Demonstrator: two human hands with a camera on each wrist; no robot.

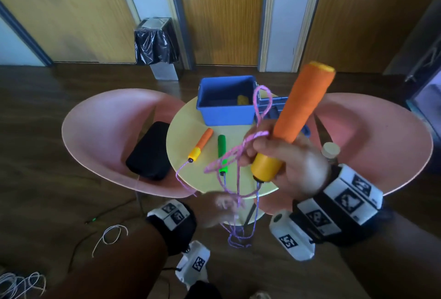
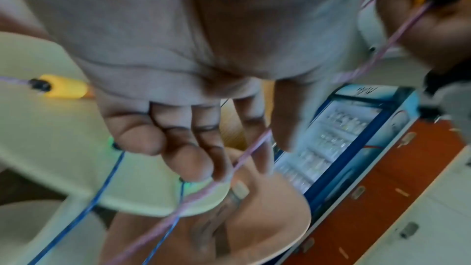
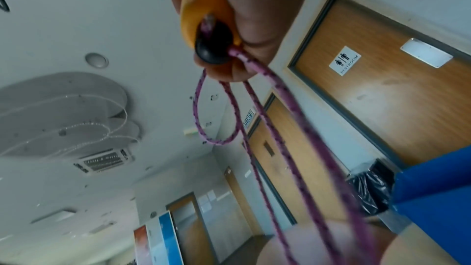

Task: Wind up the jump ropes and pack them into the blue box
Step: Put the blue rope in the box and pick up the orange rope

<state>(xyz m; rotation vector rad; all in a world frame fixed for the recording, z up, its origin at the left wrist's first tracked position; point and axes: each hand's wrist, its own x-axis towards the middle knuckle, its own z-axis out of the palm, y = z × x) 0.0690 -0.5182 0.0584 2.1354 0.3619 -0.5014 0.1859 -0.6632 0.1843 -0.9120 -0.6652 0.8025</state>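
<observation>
My right hand (image 1: 286, 160) grips a jump rope's orange handle (image 1: 300, 103), yellow end down, above the round yellow table (image 1: 186, 127). Loops of its pink rope (image 1: 260, 105) are also pinched in that hand; the wrist view shows the pink rope (image 3: 254, 118) leaving the handle's black tip. My left hand (image 1: 222, 208) is lower, blurred, at the table's near edge; its fingers (image 2: 178, 138) hang relaxed with the pink rope (image 2: 244, 154) running between forefinger and thumb. The twin orange handle (image 1: 200, 145) and a green handle (image 1: 222, 153) lie on the table. The blue box (image 1: 224, 110) stands behind them.
Pink chairs flank the table, the left chair (image 1: 100, 131) carrying a black pouch (image 1: 150, 151). The box's blue lid (image 1: 272, 105) lies right of it. A lined bin (image 1: 157, 41) stands by the doors. White cord (image 1: 109, 236) lies on the floor.
</observation>
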